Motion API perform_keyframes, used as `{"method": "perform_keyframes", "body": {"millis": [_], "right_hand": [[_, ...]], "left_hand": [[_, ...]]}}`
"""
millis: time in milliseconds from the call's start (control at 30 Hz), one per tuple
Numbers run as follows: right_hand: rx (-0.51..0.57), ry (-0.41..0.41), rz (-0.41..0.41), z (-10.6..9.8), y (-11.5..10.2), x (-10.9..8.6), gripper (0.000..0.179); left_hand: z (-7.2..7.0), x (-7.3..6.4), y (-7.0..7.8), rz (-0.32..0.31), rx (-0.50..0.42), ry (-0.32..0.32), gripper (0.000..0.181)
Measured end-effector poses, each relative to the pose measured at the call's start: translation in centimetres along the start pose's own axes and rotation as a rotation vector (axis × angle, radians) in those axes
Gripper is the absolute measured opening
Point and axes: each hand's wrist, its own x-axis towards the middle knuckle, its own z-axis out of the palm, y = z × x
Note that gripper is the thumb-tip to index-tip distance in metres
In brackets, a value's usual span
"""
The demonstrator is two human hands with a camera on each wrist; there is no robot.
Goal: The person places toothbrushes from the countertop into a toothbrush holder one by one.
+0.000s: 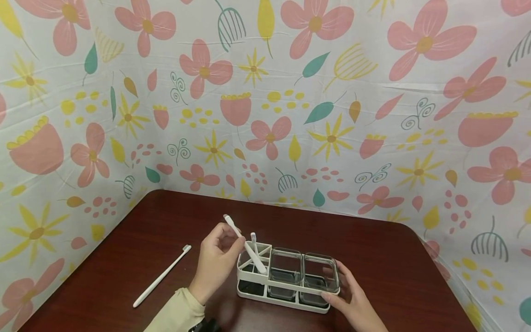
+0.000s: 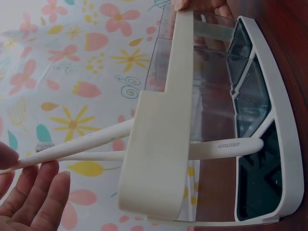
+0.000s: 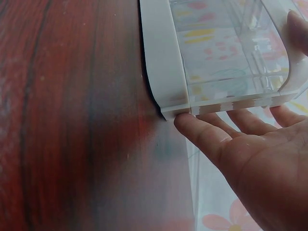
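A: Far left of the frame?
B: 1 loose toothbrush [image 1: 159,278] lies on the dark table [image 1: 373,249], apart from the left hand [image 1: 220,260] and to its left, bristle end pointing away from the person. It looks yet to be racked.
A: And the left hand?
B: Thumb and fingers pinch a held toothbrush [image 1: 252,254], tilted head up, its lower end at the top of the white rack [image 2: 159,149]. Whether that end is inside a compartment, the views do not settle.
A: Anything in place?
B: Yes — 1 standing toothbrush [image 1: 254,240], head up, in the divided section just right of the left hand, handle end down by the base. Next come 2 clear cups [image 1: 286,265], side by side in the rack, between the hands.
A: The right hand?
B: The right hand [image 1: 352,297] grips the rack's right end, thumb at the front corner. The hands are apart, the rack between them.
A: So, the count?
B: By my reading, 1 of 3 brushes is done, 1 is under way — and 1 is left.
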Motion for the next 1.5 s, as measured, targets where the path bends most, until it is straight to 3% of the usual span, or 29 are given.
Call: {"method": "perform_keyframes", "body": {"millis": [300, 533, 967, 1500], "right_hand": [[-0.007, -0.007, 0.001, -0.1, 0.0, 0.0, 0.076], [0.005, 0.0, -0.011, 0.0, 0.0, 0.0, 0.075], [0.001, 0.0, -0.023, 0.0, 0.0, 0.0, 0.075], [0.0, -0.004, -0.024, 0.0, 0.0, 0.0, 0.075]], "left_hand": [[0.3, -0.4, -0.7, 0.006, 0.103, 0.011, 0.017], [0.6, -0.6, -1.1, -0.007, 0.104, -0.004, 0.016], [0.7, -0.6, -1.5, 0.012, 0.271, -0.027, 0.021], [0.9, -0.9, -2.4, 0.062, 0.29, -0.054, 0.03]]}}
